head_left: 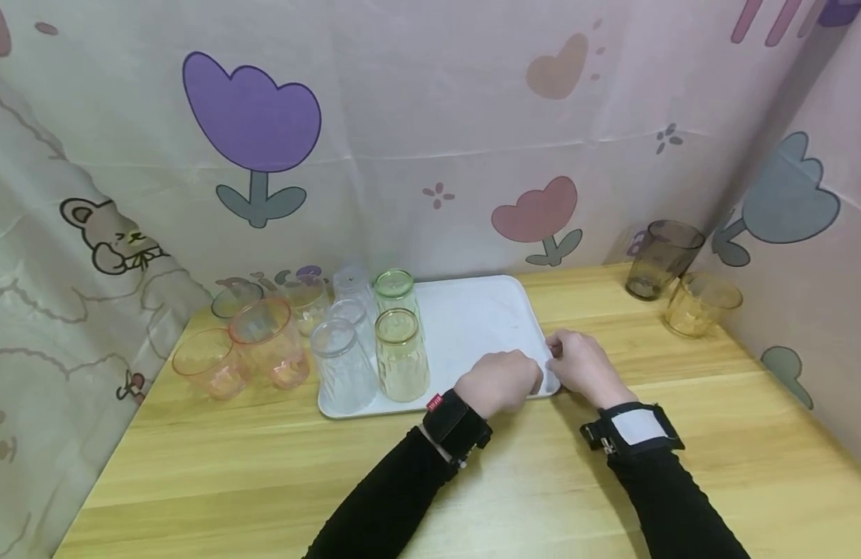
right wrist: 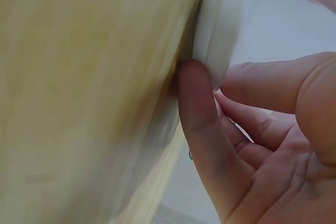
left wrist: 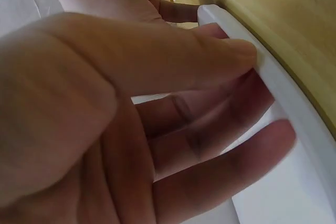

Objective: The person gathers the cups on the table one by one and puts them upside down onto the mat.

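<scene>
A white tray (head_left: 472, 318) lies on the wooden table (head_left: 430, 466). Its left part carries several upturned glasses, among them a clear one (head_left: 342, 365) and a yellow one (head_left: 400, 353). Both hands meet at the tray's front right corner. My left hand (head_left: 501, 380) rests inside the tray, its thumb (left wrist: 241, 56) pressed against the rim (left wrist: 283, 93) and its fingers lying loosely on the floor. My right hand (head_left: 577, 363) pinches the rim (right wrist: 226, 19), with one finger (right wrist: 191, 77) against the outer edge and the thumb over the top.
Two pink glasses (head_left: 269, 341) and others stand on the table left of the tray. A dark grey glass (head_left: 661, 258) and an amber glass (head_left: 699, 304) stand at the back right corner. Patterned curtains close the left, back and right sides.
</scene>
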